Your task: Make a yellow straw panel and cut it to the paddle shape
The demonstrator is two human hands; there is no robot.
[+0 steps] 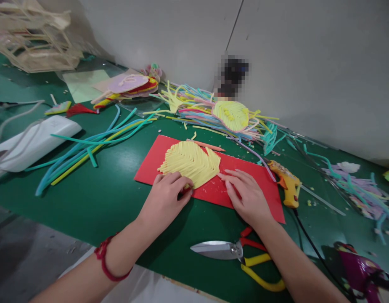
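From my remote post, I see the green desk [118, 219] filling most of the head view. At its far left corner stands an openwork frame [39, 59], basket-like, with pale struts; pinkish bits show through the bars, too blurred for me to name. Along the wall lies a heap of fuzzy stems [194, 110] in yellow, blue, pink and green, and to its left a lavender paddle shape [129, 83] lies partly over clear plastic; I cannot tell whether that is a bag or a sheet.

Before me lies the red board [211, 193]. Nearer, the shears [218, 250] rest with blades pointing left, handles beside my right forearm. The yellow leaf-like piece [189, 162] sits flat on the board, left of its middle. My left grip [165, 193] is curled at its lower edge; I cannot tell whether it pinches anything. My right grip [247, 193] is released, fingers loosely spread, fingertips at the piece's right edge. Right of the board lies the orange-yellow glue gun [290, 189]. Smallest, a pencil [210, 145] lies behind the piece.
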